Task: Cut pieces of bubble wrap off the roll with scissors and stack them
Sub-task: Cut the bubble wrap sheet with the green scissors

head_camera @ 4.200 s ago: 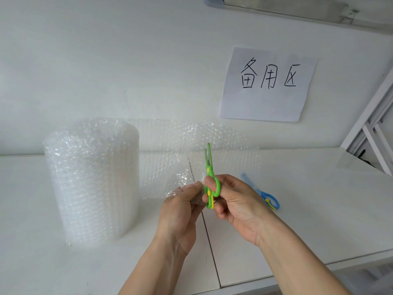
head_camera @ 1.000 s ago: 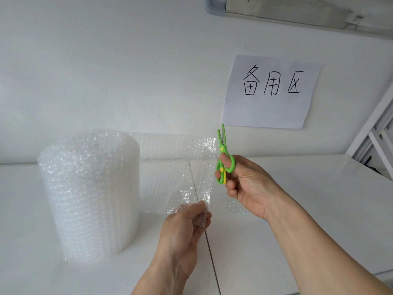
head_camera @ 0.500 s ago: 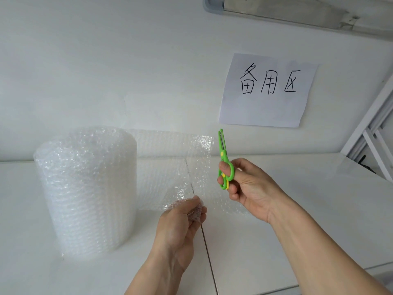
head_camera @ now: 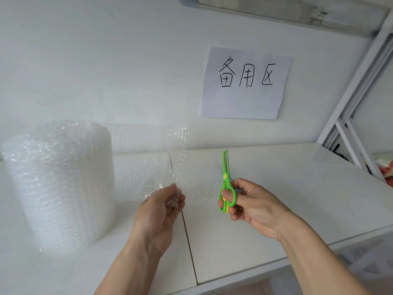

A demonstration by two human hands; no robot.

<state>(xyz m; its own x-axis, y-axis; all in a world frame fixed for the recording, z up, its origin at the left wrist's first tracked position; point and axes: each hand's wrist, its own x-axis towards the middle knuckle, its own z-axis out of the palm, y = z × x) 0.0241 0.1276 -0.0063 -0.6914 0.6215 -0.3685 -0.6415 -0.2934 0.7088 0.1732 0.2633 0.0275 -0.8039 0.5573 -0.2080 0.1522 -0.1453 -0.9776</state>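
Note:
A big roll of clear bubble wrap [head_camera: 57, 184] stands upright on the white table [head_camera: 287, 199] at the left. Its loose sheet [head_camera: 148, 162] trails right from the roll, standing upright. My left hand [head_camera: 161, 211] pinches the sheet's lower corner, a little above the table. My right hand [head_camera: 251, 207] grips green scissors [head_camera: 226, 184] through the handle loops. The blades point up, nearly closed, to the right of the sheet's free edge and apart from it.
A paper sign [head_camera: 246, 84] with handwritten characters hangs on the wall behind. A white metal rack [head_camera: 357, 116] stands at the right. Something blue [head_camera: 221, 169] peeks out behind the green scissors. The table's front edge runs below my forearms.
My right hand with the scissors has come down and away from the top of the sheet. The piece right of the cut line has dropped from view. My left hand keeps its pinch.

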